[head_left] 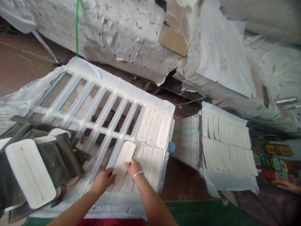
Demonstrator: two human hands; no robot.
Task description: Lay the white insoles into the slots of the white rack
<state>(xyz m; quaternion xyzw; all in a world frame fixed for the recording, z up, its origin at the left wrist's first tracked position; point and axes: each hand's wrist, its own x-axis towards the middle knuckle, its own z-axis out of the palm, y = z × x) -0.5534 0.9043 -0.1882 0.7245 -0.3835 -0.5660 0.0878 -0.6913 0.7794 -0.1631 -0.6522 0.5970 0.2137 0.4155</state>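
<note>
A long white rounded panel (123, 163) with a line down its middle is held by its two sides over the slots of a white frame (103, 108). My left hand (102, 179) has its fingers closed on the panel's lower left edge. Against the right edge, my right hand (133, 168), with a bracelet at the wrist, pinches the same panel. Similar panels (151, 169) lie side by side to the right, and three more (154, 125) lie in the row above. Several slots further left show bare openings.
Dark green bag pieces (58, 157) with a large white panel (30, 172) cover the frame's left end. A second stand (211, 182) at right bears two rows of white panels. A person's hand (285, 185) shows at far right. Behind runs a paper-covered surface (131, 37).
</note>
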